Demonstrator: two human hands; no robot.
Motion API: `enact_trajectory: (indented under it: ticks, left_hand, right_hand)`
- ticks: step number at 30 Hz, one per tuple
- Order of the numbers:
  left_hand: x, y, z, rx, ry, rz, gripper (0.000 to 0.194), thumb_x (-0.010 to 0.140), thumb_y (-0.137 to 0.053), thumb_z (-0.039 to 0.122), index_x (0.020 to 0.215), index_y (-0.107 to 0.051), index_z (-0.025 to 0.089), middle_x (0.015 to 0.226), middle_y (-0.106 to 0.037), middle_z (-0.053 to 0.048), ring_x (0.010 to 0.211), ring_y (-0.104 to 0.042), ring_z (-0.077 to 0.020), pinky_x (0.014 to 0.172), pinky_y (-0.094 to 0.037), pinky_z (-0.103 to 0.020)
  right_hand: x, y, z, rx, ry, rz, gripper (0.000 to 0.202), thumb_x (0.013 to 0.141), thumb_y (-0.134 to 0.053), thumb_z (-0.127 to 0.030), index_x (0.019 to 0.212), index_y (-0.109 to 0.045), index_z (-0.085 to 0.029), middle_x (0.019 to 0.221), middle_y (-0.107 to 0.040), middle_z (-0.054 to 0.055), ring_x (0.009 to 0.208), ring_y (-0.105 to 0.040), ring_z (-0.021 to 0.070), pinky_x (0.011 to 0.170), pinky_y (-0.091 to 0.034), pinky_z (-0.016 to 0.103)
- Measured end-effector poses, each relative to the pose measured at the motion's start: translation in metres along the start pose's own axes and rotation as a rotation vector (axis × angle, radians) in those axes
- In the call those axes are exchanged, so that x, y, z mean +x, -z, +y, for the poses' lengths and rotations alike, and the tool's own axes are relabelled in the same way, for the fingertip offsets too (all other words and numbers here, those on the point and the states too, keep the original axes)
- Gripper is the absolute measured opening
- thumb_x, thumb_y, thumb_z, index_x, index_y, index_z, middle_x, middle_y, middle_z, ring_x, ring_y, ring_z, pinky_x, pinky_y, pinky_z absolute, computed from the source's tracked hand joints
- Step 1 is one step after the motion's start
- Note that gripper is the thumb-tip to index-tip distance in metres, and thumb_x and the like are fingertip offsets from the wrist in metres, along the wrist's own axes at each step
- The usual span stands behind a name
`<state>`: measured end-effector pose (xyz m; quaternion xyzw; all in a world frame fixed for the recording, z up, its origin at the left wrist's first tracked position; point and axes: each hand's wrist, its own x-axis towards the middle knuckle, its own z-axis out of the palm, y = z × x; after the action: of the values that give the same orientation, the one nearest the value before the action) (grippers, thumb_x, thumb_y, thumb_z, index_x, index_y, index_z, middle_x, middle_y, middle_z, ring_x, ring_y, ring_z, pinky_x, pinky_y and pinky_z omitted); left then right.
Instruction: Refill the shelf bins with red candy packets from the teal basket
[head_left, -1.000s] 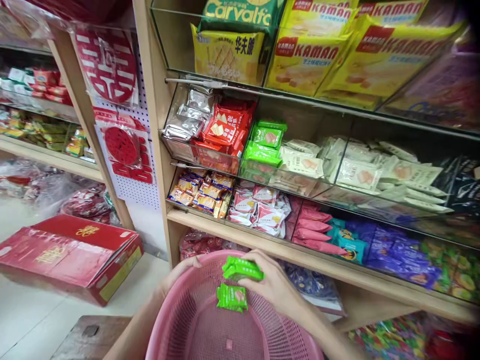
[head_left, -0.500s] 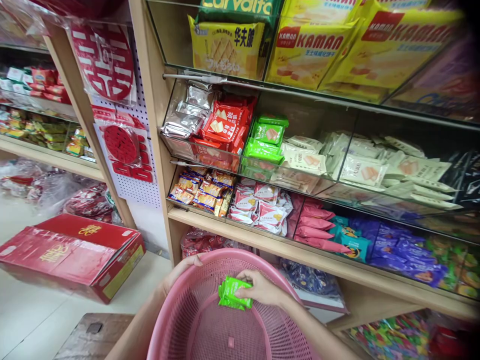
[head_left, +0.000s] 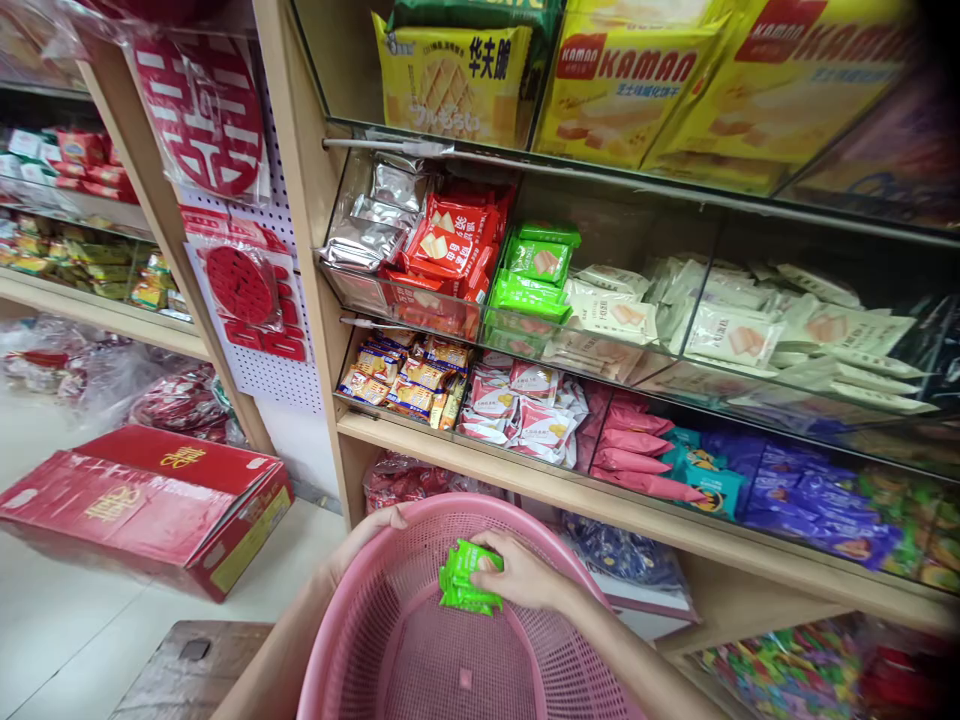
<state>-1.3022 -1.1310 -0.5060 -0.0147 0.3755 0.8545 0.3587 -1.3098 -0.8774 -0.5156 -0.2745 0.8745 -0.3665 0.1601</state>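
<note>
My left hand (head_left: 365,543) grips the left rim of a pink plastic basket (head_left: 330,640), its fingers curled over the edge. Inside the basket, near its far wall, my right hand (head_left: 517,573) is closed on several green snack packets (head_left: 466,580). The basket floor below the packets shows bare mesh. More green packets (head_left: 536,265) of the same look sit on the middle shelf, between red packets (head_left: 454,240) and cream-coloured packets (head_left: 622,310).
Glass-fronted shelves (head_left: 600,375) rise just beyond the basket, filled with wrapped snacks. A red carton (head_left: 142,510) lies on the floor to the left, with a brown wooden surface (head_left: 187,670) nearer me. A bag of colourful sweets (head_left: 784,660) is low at right.
The green packets in my right hand have tilted slightly and stay inside the basket. My left hand keeps its place on the rim. The view has shifted a little.
</note>
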Motion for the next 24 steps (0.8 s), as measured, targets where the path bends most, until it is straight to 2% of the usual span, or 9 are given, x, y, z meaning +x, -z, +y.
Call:
enact_trajectory:
  ticks: [3, 6, 9, 13, 18, 24]
  left_hand:
    - [-0.001, -0.005, 0.001, -0.032, -0.029, -0.003, 0.05, 0.067, -0.043, 0.016, 0.116, -0.051, 0.015, 0.093, -0.066, -0.005, 0.086, -0.059, -0.0209, 0.079, -0.039, -0.029]
    - [-0.001, -0.008, 0.002, -0.055, -0.077, -0.01, 0.053, 0.067, -0.042, 0.012, 0.118, -0.049, 0.016, 0.094, -0.066, -0.004, 0.086, -0.059, -0.02, 0.08, -0.039, -0.028]
    - [-0.001, -0.006, 0.001, -0.071, -0.06, -0.013, 0.053, 0.067, -0.041, 0.012, 0.119, -0.048, 0.014, 0.094, -0.066, -0.004, 0.086, -0.059, -0.02, 0.08, -0.039, -0.028]
    - [0.001, -0.001, -0.001, -0.061, -0.052, 0.004, 0.053, 0.067, -0.043, 0.013, 0.119, -0.049, 0.014, 0.093, -0.066, -0.005, 0.085, -0.059, -0.0199, 0.079, -0.039, -0.027]
    - [-0.001, 0.001, -0.002, -0.063, -0.007, -0.019, 0.051, 0.068, -0.044, 0.017, 0.118, -0.05, 0.011, 0.093, -0.066, -0.006, 0.084, -0.06, -0.0207, 0.078, -0.04, -0.028]
    - [-0.002, -0.001, -0.001, -0.046, -0.019, -0.021, 0.051, 0.067, -0.044, 0.017, 0.117, -0.051, 0.012, 0.095, -0.066, -0.006, 0.084, -0.06, -0.0209, 0.079, -0.039, -0.028]
  right_hand:
    - [-0.002, 0.0, -0.006, -0.07, -0.05, -0.051, 0.076, 0.059, -0.066, -0.042, 0.126, -0.037, -0.022, 0.106, -0.056, 0.006, 0.099, -0.049, 0.0231, 0.086, -0.037, 0.036]
    - [-0.003, -0.006, -0.012, -0.211, -0.06, -0.068, 0.101, 0.053, -0.07, -0.044, 0.136, -0.014, -0.026, 0.127, -0.042, 0.009, 0.117, -0.035, 0.0301, 0.096, -0.027, 0.045]
    - [-0.003, -0.015, -0.017, -0.318, -0.074, -0.075, 0.106, 0.056, -0.07, -0.04, 0.136, -0.001, -0.03, 0.136, -0.03, 0.01, 0.123, -0.026, 0.0319, 0.1, -0.018, 0.049]
    - [-0.004, -0.023, -0.022, -0.397, -0.048, -0.052, 0.109, 0.058, -0.07, -0.029, 0.134, 0.008, -0.033, 0.131, -0.037, 0.01, 0.119, -0.033, 0.0303, 0.097, -0.022, 0.05]
    - [-0.005, -0.026, -0.021, -0.447, -0.035, -0.038, 0.11, 0.058, -0.07, -0.025, 0.134, 0.01, -0.034, 0.127, -0.04, 0.009, 0.116, -0.036, 0.0299, 0.096, -0.025, 0.049]
    - [-0.006, -0.025, -0.018, -0.417, -0.058, -0.059, 0.104, 0.064, -0.065, -0.024, 0.134, 0.01, -0.032, 0.131, -0.037, 0.01, 0.12, -0.032, 0.0298, 0.099, -0.019, 0.049]
